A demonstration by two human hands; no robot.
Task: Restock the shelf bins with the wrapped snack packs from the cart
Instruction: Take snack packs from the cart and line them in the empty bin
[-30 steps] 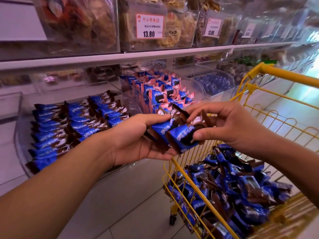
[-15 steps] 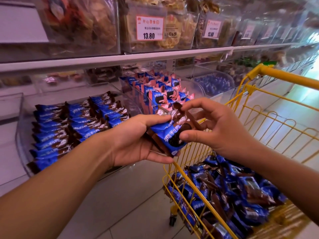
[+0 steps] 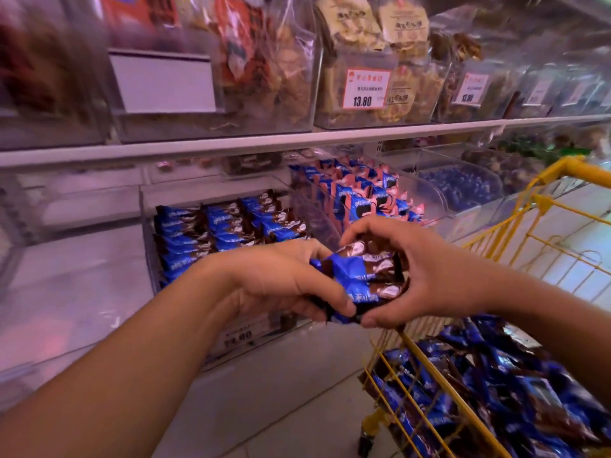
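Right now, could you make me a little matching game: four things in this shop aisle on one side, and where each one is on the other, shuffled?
Things:
1. bunch of blue snack packs
2. yellow cart
3. 13.80 price tag
4. neat rows of blue packs

Places:
A. on a clear box on the upper shelf
B. in the clear bin on the lower shelf
C. held between both hands
D. on the floor at the right, loaded with packs

Pairs: 1-C, 2-D, 3-A, 4-B

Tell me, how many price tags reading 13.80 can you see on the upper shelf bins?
2: one price tag on the bin above the pink packs, another on the next bin right. Tags farther right are too blurred to read.
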